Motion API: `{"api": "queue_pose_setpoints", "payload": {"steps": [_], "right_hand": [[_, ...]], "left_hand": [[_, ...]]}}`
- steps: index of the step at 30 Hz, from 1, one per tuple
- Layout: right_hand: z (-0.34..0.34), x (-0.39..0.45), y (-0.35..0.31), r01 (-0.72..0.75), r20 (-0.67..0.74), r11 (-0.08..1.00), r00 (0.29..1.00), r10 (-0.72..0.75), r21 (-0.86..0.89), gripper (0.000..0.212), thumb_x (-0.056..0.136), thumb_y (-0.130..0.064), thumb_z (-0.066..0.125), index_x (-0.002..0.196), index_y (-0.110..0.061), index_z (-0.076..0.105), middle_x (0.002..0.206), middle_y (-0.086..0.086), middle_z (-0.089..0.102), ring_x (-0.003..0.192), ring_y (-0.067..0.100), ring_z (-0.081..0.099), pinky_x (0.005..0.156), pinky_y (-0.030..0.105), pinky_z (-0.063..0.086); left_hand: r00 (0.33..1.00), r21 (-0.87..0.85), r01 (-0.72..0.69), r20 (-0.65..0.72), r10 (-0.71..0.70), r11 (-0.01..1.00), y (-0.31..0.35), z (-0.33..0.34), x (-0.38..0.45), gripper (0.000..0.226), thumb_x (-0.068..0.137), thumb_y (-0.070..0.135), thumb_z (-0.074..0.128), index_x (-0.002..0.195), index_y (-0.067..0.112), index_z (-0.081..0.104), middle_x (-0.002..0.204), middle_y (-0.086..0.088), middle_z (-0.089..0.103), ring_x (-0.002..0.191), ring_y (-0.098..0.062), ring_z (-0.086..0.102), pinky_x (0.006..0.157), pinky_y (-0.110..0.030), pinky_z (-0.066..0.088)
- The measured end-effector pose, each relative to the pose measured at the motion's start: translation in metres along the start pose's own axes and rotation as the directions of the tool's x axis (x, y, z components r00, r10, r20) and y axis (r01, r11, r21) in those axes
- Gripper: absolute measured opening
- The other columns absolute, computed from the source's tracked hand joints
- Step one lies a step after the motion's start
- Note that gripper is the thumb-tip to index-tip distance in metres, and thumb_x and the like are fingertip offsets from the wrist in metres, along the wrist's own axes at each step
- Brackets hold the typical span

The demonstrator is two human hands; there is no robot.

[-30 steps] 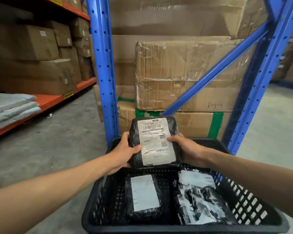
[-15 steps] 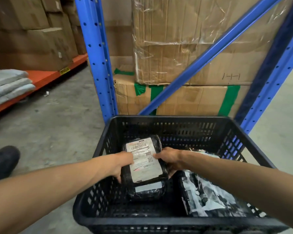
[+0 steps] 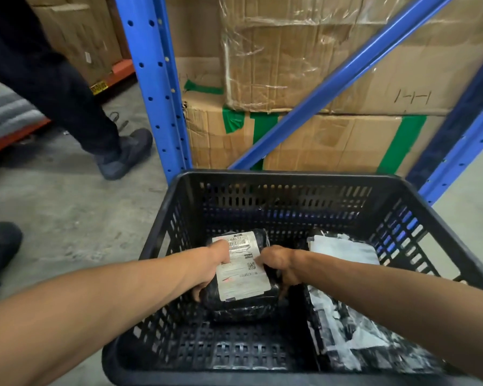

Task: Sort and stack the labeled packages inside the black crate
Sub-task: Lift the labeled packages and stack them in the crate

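A black wrapped package with a white shipping label [image 3: 241, 270] lies inside the black crate [image 3: 287, 178], on top of another black package [image 3: 243, 313] whose edge shows beneath it. My left hand [image 3: 211, 267] grips its left side and my right hand [image 3: 279, 264] grips its right side. A third package [image 3: 343, 299], black with torn white label scraps, lies in the crate's right half, partly hidden by my right forearm.
Blue rack uprights [image 3: 156, 87] and a diagonal brace stand just behind the crate, with taped cardboard boxes [image 3: 318, 135] stacked behind them. Another person's legs and dark shoes [image 3: 126, 154] stand on the concrete floor at left. An orange shelf with grey bundles [image 3: 6, 115] is at far left.
Both hands have lowered the labelled package from above the crate's far rim down onto the package at the crate's left. A person's legs have stepped into view at left.
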State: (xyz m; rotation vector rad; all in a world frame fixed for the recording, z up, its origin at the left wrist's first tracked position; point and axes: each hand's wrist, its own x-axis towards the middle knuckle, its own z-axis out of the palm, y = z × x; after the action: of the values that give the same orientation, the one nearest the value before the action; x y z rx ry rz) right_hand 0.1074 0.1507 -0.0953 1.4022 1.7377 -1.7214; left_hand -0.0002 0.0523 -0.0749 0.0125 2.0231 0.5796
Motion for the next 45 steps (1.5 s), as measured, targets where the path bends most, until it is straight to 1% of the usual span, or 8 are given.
{"api": "queue_pose_setpoints", "payload": {"steps": [4,11,19,24,28,33,40,45], "right_hand": [[0.004,0.012,0.009,0.044,-0.105,0.998,0.994,-0.040,0.036,0.031,0.098,-0.015,0.045,0.118,-0.004,0.065,0.120,0.012,0.070,0.112,0.033,0.067,0.101,0.050,0.052],[0.001,-0.002,0.011,0.039,-0.098,0.996,0.995,-0.032,0.074,0.030,0.098,-0.012,0.040,0.117,-0.003,0.062,0.120,0.015,0.070,0.108,0.032,0.069,0.093,0.046,0.057],[-0.017,-0.027,0.001,0.063,0.031,0.998,0.998,-0.063,0.010,0.032,0.102,-0.010,0.042,0.130,-0.003,0.055,0.137,0.009,0.059,0.128,0.031,0.056,0.111,0.055,0.039],[-0.059,-0.062,-0.003,0.240,-0.105,0.956,0.960,-0.260,-0.170,0.027,0.100,-0.002,0.040,0.120,-0.009,0.057,0.112,0.013,0.062,0.083,0.023,0.066,0.077,0.038,0.062],[-0.100,-0.088,0.002,0.256,-0.165,0.872,0.922,-0.350,-0.417,0.031,0.096,-0.009,0.047,0.122,-0.019,0.060,0.102,0.007,0.068,0.072,0.018,0.065,0.059,0.026,0.051],[-0.130,-0.115,0.022,0.162,-0.085,0.775,0.960,-0.267,-0.611,0.037,0.097,-0.020,0.055,0.134,-0.019,0.055,0.116,0.006,0.064,0.089,0.020,0.066,0.073,0.034,0.055],[-0.138,-0.119,0.066,-0.182,-0.219,0.605,0.976,0.013,-0.775,0.085,0.084,-0.061,0.062,0.153,-0.032,0.021,0.163,0.005,0.022,0.137,0.038,0.044,0.096,0.052,0.053],[-0.129,-0.115,0.080,-0.212,-0.187,0.848,0.973,0.137,-0.486,0.081,0.093,-0.037,0.064,0.154,-0.024,0.014,0.162,0.020,0.017,0.135,0.048,0.043,0.087,0.056,0.056]], "left_hand": [[0.993,0.047,-0.112,-0.016,0.113,0.993,-0.002,-0.001,0.005,0.045,0.088,0.002,0.046,0.133,-0.004,0.045,0.138,-0.016,0.035,0.132,-0.040,0.031,0.117,-0.053,0.017],[0.990,0.066,-0.143,0.028,0.142,0.987,0.001,-0.010,-0.022,0.070,0.072,0.020,0.051,0.141,0.012,0.045,0.143,-0.022,0.046,0.125,-0.044,0.042,0.098,-0.050,0.031],[0.984,0.194,-0.167,-0.023,0.175,0.967,0.002,0.002,-0.045,0.075,0.096,0.024,0.047,0.158,0.009,0.008,0.162,-0.022,0.011,0.147,-0.041,0.016,0.119,-0.051,0.018],[0.896,0.305,-0.383,-0.109,0.431,0.872,0.009,0.012,-0.060,0.074,0.093,0.035,0.044,0.157,0.025,0.008,0.162,-0.012,0.008,0.147,-0.037,0.019,0.120,-0.048,0.022],[0.847,0.273,-0.520,0.045,0.529,0.809,0.011,0.027,-0.079,0.068,0.094,0.036,0.044,0.155,0.025,0.018,0.161,-0.011,0.020,0.145,-0.033,0.028,0.117,-0.047,0.028],[0.826,0.231,-0.563,0.179,0.534,0.794,0.014,0.053,-0.102,0.057,0.100,0.032,0.044,0.152,0.019,0.024,0.127,-0.012,0.054,0.096,-0.022,0.050,0.084,-0.036,0.045],[0.877,0.281,-0.411,0.381,0.292,0.867,0.002,0.092,-0.119,0.066,0.100,0.035,0.047,0.156,0.020,0.016,0.158,-0.023,0.023,0.132,-0.041,0.049,0.106,-0.044,0.047],[0.886,0.159,-0.326,0.395,0.243,0.932,-0.008,0.108,-0.123,0.058,0.101,0.028,0.045,0.153,0.014,0.023,0.149,-0.023,0.039,0.116,-0.034,0.059,0.106,-0.041,0.046]]}}
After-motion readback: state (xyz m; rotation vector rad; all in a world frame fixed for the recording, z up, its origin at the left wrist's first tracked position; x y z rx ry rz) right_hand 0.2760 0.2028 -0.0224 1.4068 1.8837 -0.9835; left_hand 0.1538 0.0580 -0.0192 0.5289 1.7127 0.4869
